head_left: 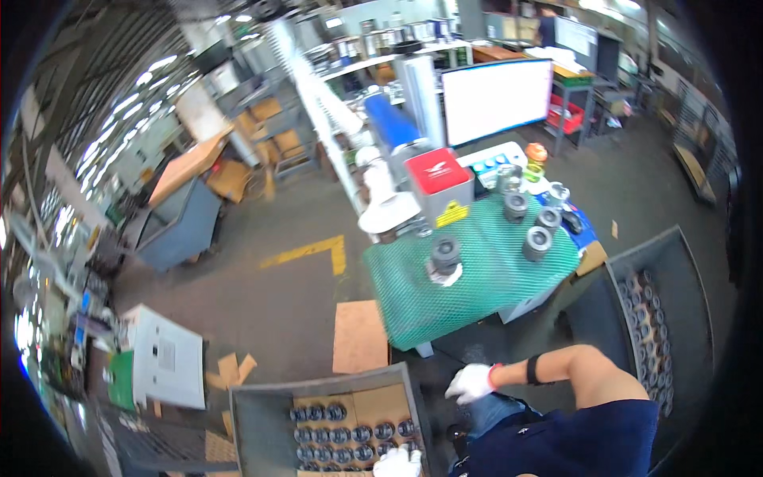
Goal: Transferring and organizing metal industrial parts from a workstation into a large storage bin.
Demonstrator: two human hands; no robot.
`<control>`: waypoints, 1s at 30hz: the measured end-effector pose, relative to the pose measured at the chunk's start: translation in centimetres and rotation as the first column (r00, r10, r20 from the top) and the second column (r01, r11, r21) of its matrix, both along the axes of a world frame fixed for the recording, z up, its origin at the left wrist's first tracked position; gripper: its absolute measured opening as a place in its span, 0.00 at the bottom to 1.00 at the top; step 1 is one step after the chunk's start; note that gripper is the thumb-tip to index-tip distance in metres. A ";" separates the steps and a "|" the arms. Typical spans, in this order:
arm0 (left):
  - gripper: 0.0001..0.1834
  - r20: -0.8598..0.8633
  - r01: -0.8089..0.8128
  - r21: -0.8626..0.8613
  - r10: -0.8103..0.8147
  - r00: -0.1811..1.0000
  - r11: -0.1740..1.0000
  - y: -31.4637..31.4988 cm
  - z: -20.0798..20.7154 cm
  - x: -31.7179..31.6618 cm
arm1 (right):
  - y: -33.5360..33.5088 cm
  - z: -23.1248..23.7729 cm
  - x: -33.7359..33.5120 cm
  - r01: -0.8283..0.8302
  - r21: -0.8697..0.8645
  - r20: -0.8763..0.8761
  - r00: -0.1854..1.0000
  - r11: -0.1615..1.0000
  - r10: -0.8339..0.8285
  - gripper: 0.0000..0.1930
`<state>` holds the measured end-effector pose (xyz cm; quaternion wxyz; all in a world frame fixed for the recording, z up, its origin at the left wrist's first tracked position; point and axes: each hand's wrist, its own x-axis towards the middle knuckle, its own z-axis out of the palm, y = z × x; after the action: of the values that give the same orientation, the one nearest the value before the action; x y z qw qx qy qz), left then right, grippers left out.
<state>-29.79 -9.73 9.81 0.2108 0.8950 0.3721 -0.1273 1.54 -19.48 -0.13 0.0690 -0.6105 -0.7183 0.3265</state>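
Observation:
My left hand (397, 463), in a white glove, is at the lower edge of the view, down in a grey bin (262, 421). It lies against dark round metal parts (342, 435) set in rows on cardboard. Its fingers are partly cut off, so a grip on a part cannot be made out. My right hand (471, 383), white-gloved with a red cuff, hangs between that bin and the green-matted table (477, 294). Its fingers are loosely extended, with nothing visible in them. On the mat, one grey metal cylinder (446, 253) sits on a small white base.
Several similar cylinders (537, 243) stand at the table's right, near jars and a bottle (536, 155). Behind the mat are a red-topped box (439, 183) and a bright monitor (497, 102). Another bin (691, 294) of parts is at right. Cardboard (359, 338) lies on the floor.

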 end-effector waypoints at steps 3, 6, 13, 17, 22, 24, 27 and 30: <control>0.24 0.181 0.197 0.103 -0.213 0.960 0.975 -0.4 -2.1 4.8 | -5.2 5.9 9.1 0.393 -0.044 0.157 0.911 0.919 -0.382 0.23; 0.24 0.142 0.335 0.129 -0.352 0.925 0.933 0.0 -0.2 12.4 | -9.9 8.1 17.9 0.629 0.259 0.276 0.679 0.733 -0.680 0.20; 0.23 0.160 0.579 0.159 -0.600 0.784 0.800 1.2 3.6 29.5 | -12.8 8.6 31.5 0.803 0.469 0.263 0.271 0.368 -0.926 0.39; 0.23 0.186 0.548 0.080 -0.553 0.812 0.833 1.2 2.9 30.8 | -9.9 7.2 32.9 0.840 0.429 0.310 0.208 0.332 -0.928 0.43; 0.26 0.151 0.453 -0.001 -0.448 0.881 0.891 0.9 0.6 28.9 | -10.1 6.5 32.7 0.876 0.370 0.268 0.218 0.310 -0.938 0.43; 0.28 0.151 0.413 -0.050 -0.402 0.903 0.909 0.9 0.4 28.5 | -9.6 7.0 30.1 0.917 0.299 0.192 0.214 0.265 -0.958 0.43; 0.32 0.259 0.370 -0.119 -0.332 0.907 0.921 0.9 -0.5 28.9 | -9.0 4.1 25.3 0.983 -0.069 -0.199 0.151 0.167 -0.968 0.43; 0.36 0.319 0.418 -0.095 -0.370 0.872 0.904 1.7 0.8 30.3 | -4.3 6.8 19.7 0.635 -0.730 -0.540 -0.310 0.252 -0.783 0.41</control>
<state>0.51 -7.99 10.58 0.3048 0.9408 0.1343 -0.0629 21.22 -23.77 6.67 0.5804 -0.6229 0.0113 0.5244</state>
